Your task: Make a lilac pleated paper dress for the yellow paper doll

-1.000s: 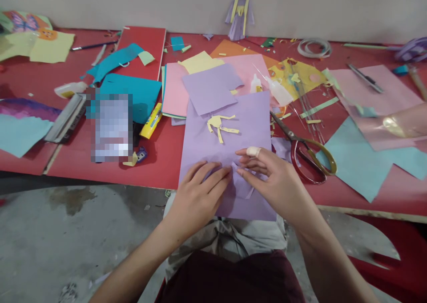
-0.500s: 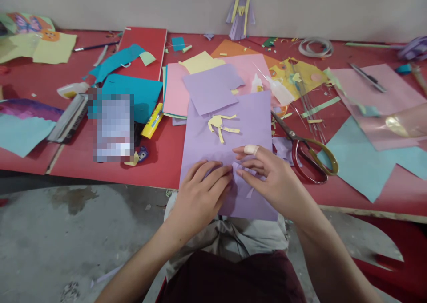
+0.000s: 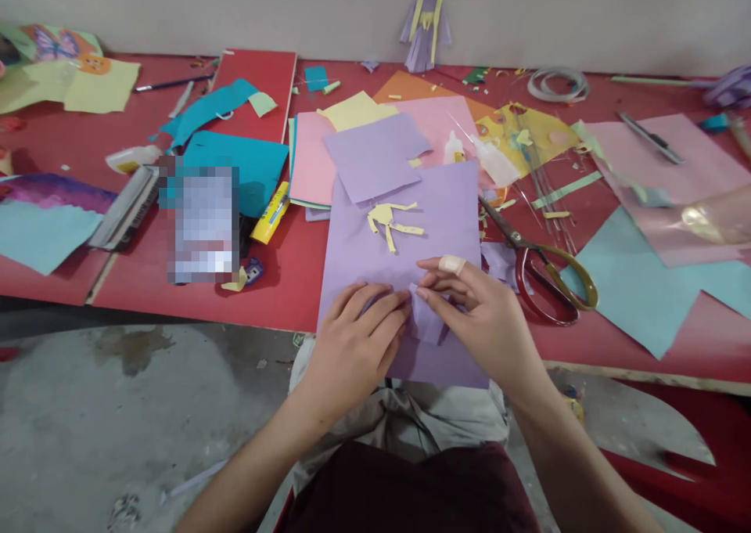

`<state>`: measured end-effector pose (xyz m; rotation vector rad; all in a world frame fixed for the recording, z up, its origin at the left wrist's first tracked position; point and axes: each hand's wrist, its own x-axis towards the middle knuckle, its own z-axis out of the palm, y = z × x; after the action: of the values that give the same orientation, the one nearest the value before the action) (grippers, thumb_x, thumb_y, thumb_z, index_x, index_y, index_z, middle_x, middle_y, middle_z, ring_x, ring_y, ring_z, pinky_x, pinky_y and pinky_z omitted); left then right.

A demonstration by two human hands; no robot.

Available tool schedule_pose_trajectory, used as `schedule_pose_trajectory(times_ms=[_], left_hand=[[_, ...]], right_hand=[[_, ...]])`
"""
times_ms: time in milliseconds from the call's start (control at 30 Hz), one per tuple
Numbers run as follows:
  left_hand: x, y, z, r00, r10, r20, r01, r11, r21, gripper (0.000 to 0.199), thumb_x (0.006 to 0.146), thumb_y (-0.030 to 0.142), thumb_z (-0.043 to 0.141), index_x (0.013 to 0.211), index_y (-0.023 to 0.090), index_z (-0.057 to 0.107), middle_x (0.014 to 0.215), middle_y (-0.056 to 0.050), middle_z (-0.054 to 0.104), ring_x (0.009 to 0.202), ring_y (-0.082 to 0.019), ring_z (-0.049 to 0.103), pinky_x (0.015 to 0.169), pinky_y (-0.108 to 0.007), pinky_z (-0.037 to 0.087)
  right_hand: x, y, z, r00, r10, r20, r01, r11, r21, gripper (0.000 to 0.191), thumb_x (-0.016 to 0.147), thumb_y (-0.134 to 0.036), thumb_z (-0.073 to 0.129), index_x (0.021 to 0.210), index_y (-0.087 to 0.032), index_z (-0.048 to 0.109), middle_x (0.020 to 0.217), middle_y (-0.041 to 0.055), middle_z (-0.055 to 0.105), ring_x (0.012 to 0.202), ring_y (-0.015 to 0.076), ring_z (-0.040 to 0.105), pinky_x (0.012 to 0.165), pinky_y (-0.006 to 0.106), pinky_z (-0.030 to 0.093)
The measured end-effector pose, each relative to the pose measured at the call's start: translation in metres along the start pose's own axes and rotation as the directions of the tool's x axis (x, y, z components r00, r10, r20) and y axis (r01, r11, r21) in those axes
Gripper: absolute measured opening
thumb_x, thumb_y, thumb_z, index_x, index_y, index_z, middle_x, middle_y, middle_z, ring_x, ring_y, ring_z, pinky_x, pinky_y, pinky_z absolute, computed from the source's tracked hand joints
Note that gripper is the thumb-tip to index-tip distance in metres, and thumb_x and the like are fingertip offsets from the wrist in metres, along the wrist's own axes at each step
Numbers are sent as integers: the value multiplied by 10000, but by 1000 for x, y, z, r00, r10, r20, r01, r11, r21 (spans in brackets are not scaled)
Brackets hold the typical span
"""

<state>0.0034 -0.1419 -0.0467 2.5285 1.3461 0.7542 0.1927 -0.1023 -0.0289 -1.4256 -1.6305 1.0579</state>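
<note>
Head view: both hands, left and right, have closed in on the small lilac piece, now pinched flatter against the lilac sheet at the table edge; folding appears further along.

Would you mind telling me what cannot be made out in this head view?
- Small purple piece: its shape, partly covered by the left hand and right hand.
- Blurred block: pixelated, unreadable.
- Purple sheet: near edge hidden beneath both hands.
- Purple object: cut off by the right edge.
</note>
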Motion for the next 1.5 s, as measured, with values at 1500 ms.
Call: schedule_pose_trajectory(times_ms=[1500], left_hand=[[-7, 10, 12, 965, 87, -248, -59, 991, 118, 103, 900, 119, 638, 972, 179, 680, 1048, -14, 781, 1037, -210, 695, 1100, -455, 443]], right_hand=[[3, -2, 12, 953, -298, 47, 296, 894, -337, 208, 957, -107, 512, 1010, -227, 674, 965, 70, 712, 949, 231, 665, 810, 371, 523]])
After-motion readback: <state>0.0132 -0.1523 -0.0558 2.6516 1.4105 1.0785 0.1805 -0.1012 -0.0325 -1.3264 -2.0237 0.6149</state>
